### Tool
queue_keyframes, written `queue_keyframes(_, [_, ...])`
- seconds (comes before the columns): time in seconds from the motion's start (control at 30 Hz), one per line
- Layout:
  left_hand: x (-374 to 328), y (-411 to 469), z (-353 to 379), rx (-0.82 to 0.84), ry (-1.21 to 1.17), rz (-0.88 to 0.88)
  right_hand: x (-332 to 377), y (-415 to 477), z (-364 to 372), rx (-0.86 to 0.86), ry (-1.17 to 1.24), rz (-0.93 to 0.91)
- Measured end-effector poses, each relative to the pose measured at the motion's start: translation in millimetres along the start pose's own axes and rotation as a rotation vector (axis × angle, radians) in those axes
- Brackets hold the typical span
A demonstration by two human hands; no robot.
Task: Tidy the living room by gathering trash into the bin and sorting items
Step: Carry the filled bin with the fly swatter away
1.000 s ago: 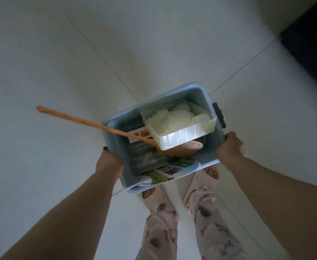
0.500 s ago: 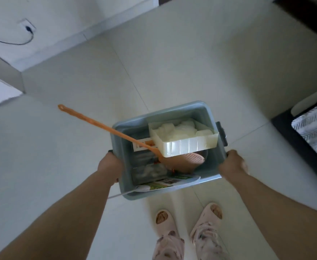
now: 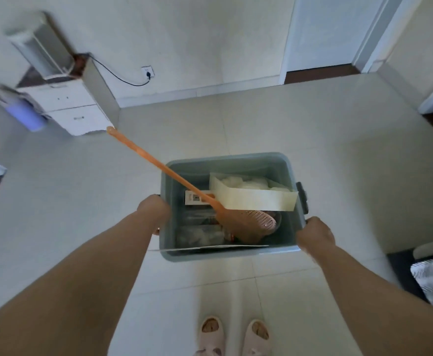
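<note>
I hold a grey-blue plastic bin in the air in front of me. My left hand grips its left side and my right hand grips its right side by the black handle. Inside lies an orange fly swatter whose long handle sticks out over the left rim. A white tray with white crumpled material rests at the back right of the bin. Papers and wrappers lie beneath, partly hidden.
White tiled floor spreads ahead. A white drawer cabinet with an appliance on top stands at the far left, a cable running to a wall socket. A doorway is at the back right. Dark furniture with striped fabric sits at right.
The view has tilted up from the floor toward the wall and doorway. The bin stays held in both hands and sits level, farther out in front of me.
</note>
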State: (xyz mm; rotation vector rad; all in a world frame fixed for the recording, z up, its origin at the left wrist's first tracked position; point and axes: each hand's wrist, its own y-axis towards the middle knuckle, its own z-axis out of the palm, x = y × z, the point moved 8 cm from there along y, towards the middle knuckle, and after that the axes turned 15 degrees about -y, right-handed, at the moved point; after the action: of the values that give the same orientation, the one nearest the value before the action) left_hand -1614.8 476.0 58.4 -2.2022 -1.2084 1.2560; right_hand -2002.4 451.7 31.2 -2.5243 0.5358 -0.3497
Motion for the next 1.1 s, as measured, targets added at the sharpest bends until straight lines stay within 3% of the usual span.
queue_keyframes(0.2, [7.7,-13.1,-50.5,-0.071,-0.097,-0.040,59.4,-13.3,-38.0,-0.014,-0.069,-0.132])
queue_keyframes(0.47, [32.0,22.7,-163.5,-0.147,-0.109,-0.093,207.4,-38.8,-39.4,-0.031,-0.157,-0.291])
queue_keyframes(0.8, [61.2,143.9,-371.6,-0.235,0.008,-0.091,440.5,-82.0,32.8,-0.005,-0.121,-0.328])
queue_keyframes(1.1, [62.8,256.2,-480.2,-0.247,0.020,-0.160,616.1,-61.3,69.5,0.044,-0.189,-0.394])
